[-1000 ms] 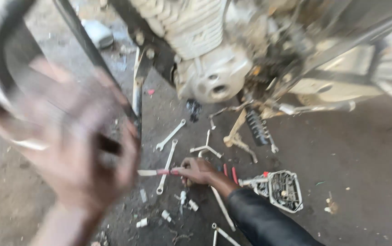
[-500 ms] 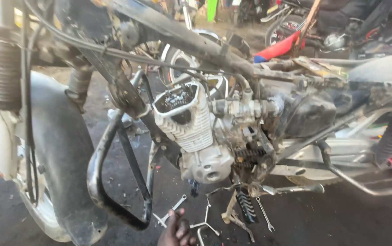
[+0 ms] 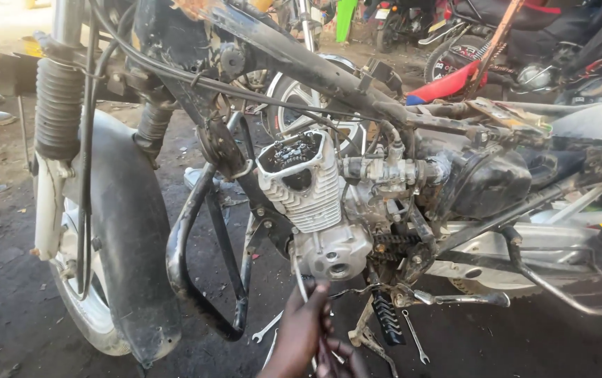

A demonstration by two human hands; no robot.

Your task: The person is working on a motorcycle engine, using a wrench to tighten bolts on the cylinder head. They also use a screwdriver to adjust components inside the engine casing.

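Note:
A stripped motorcycle stands in front of me, its finned silver engine (image 3: 303, 187) open at the top. Below the round crankcase cover (image 3: 334, 253), my left hand (image 3: 301, 332) reaches up from the bottom edge with one finger stretched upward. It rests on a thin metal tool (image 3: 301, 280) whose shaft points up at the engine's underside. Just to the lower right, the curled fingers of my right hand (image 3: 343, 353) close around the same tool's lower part. Most of that hand is cut off by the frame.
A black front fender and wheel (image 3: 129, 231) stand at the left, with a black crash bar (image 3: 189, 245) beside them. Spanners (image 3: 267, 327) (image 3: 414, 337) lie on the dark oily ground near a ribbed footpeg (image 3: 387, 318). Other motorcycles (image 3: 455, 77) are parked behind.
My view has lifted from the tools on the ground to the engine. My right hand left the tool pile, and both hands now sit just under the crankcase.

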